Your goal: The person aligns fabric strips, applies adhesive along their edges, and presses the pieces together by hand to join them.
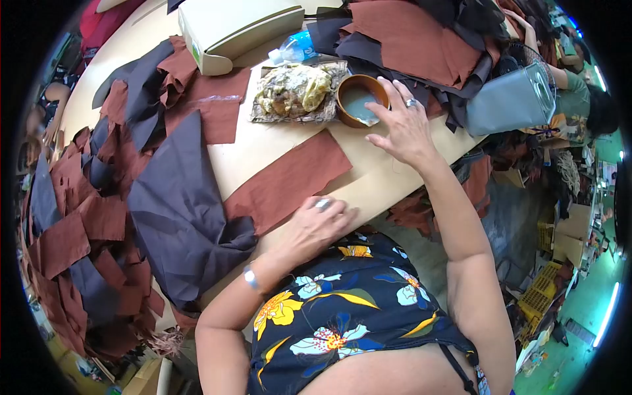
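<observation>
My right hand (405, 125) reaches to a brown bowl (341, 104) of cloudy liquid. Its fingers are spread, with some at the bowl's right rim and the thumb apart from it. Left of the bowl, a lumpy yellowish-white mass (289, 91) sits on a crusted flat piece (263, 120). My left hand (319, 224) lies loosely near the table's front edge, fingers slightly bent, beside a rectangular brown cloth piece (293, 178). Nothing shows in its fingers. A dark, crumpled cloth (181, 204) lies to the left, touching the brown piece.
Brown and dark cloth pieces (85, 217) heap up on the left. More cloth (415, 43) is stacked at the back right, near a metal tin (510, 99). A cardboard box (237, 29) and a plastic bottle (294, 47) stand behind. Another person (576, 99) is at far right.
</observation>
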Action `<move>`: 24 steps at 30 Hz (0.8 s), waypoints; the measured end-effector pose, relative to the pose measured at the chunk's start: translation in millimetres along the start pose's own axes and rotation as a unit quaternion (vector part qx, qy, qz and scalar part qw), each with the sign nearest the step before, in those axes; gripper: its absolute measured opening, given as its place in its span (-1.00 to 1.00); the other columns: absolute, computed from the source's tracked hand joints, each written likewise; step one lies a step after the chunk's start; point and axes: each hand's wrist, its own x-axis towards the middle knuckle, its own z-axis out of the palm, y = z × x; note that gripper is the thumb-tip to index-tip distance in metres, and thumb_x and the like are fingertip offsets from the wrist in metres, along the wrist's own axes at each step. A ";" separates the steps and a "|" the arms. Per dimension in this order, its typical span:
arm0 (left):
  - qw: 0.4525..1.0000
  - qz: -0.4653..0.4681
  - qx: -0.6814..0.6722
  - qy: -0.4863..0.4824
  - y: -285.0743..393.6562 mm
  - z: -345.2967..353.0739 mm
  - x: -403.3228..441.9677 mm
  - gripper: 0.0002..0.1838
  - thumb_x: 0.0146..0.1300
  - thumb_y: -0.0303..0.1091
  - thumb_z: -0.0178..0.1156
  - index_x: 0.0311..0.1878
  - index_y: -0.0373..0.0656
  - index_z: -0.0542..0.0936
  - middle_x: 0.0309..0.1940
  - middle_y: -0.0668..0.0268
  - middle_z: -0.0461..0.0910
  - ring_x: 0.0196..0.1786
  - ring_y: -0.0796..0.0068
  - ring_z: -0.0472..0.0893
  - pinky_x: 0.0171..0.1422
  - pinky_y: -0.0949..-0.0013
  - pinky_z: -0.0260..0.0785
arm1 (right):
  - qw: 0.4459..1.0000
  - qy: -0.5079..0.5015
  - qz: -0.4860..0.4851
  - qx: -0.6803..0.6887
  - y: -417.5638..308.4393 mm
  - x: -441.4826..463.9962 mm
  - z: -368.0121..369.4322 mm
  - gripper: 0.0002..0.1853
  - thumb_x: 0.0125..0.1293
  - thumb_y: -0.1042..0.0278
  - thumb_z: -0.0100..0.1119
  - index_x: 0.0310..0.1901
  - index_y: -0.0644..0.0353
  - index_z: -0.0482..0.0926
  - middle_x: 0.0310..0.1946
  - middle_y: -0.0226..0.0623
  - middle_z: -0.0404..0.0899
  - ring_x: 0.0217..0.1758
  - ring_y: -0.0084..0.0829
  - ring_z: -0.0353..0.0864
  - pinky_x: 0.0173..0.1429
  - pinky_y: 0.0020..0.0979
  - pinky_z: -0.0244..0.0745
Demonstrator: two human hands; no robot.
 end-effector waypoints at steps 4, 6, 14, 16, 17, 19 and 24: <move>0.983 -0.137 0.115 0.031 -9.1 -23.2 -59.7 -0.49 0.00 -0.42 0.18 0.12 -0.07 0.48 -0.09 0.29 0.43 0.00 0.32 0.46 0.14 0.23 0.26 | 0.998 -0.057 0.008 -0.032 2.7 23.2 9.2 -0.52 -0.14 0.12 0.46 -0.08 -0.12 0.61 0.41 -0.25 0.03 0.46 -0.16 0.02 0.33 0.02 0.14; 0.967 -0.190 0.166 0.038 -10.6 -24.8 -86.0 -0.48 -0.01 -0.39 0.21 0.12 -0.08 0.48 -0.06 0.27 0.42 0.01 0.30 0.44 0.15 0.20 0.25 | 0.997 -0.071 0.005 -0.030 3.5 23.9 2.6 -0.50 -0.16 0.14 0.46 -0.09 -0.07 0.59 0.42 -0.25 0.03 0.46 -0.14 0.04 0.31 -0.02 0.20; 0.956 -0.178 0.233 -0.023 -24.5 -9.9 -112.9 -0.42 0.12 -0.40 0.03 0.30 0.01 0.36 -0.29 0.31 0.38 -0.24 0.42 0.44 -0.13 0.32 0.26 | 0.998 0.046 -0.027 -0.015 -21.8 -12.4 -24.4 -0.60 -0.15 0.45 0.30 -0.15 0.06 0.57 0.26 -0.27 0.24 0.31 -0.19 0.22 0.22 -0.11 0.24; 0.956 -0.168 0.239 -0.009 -26.8 -5.6 -109.6 -0.41 0.13 -0.41 0.01 0.31 0.02 0.34 -0.33 0.31 0.36 -0.32 0.44 0.43 -0.28 0.37 0.22 | 0.996 0.082 -0.040 -0.017 -35.6 -29.4 -18.7 -0.59 -0.16 0.59 0.15 -0.15 0.08 0.59 0.06 -0.26 0.37 0.11 -0.19 0.36 0.11 -0.19 0.31; 0.957 -0.166 0.239 -0.007 -27.8 -5.3 -108.8 -0.41 0.13 -0.41 0.00 0.31 0.02 0.34 -0.32 0.31 0.36 -0.31 0.44 0.43 -0.28 0.37 0.23 | 0.998 0.058 -0.027 0.026 -45.6 -38.7 -13.8 -0.56 -0.15 0.60 0.13 -0.13 0.09 0.59 0.02 -0.24 0.39 0.08 -0.18 0.36 0.11 -0.20 0.31; 0.958 -0.161 0.238 -0.003 -28.4 -5.1 -108.0 -0.42 0.14 -0.41 -0.01 0.31 0.01 0.34 -0.32 0.31 0.36 -0.31 0.44 0.43 -0.27 0.37 0.23 | 0.994 0.011 0.001 0.110 -65.4 -56.7 0.5 -0.52 -0.13 0.63 0.08 -0.07 0.10 0.58 -0.07 -0.20 0.41 0.02 -0.14 0.38 0.10 -0.20 0.32; 0.956 -0.139 0.258 -0.020 -29.6 -7.1 -110.9 -0.45 0.17 -0.39 -0.03 0.30 -0.05 0.35 -0.28 0.33 0.38 -0.27 0.48 0.44 -0.23 0.40 0.23 | 0.960 -0.013 0.074 0.269 -82.6 -82.0 52.3 -0.44 -0.08 0.67 -0.01 0.08 0.17 0.51 -0.15 -0.10 0.40 -0.03 -0.09 0.38 0.10 -0.14 0.33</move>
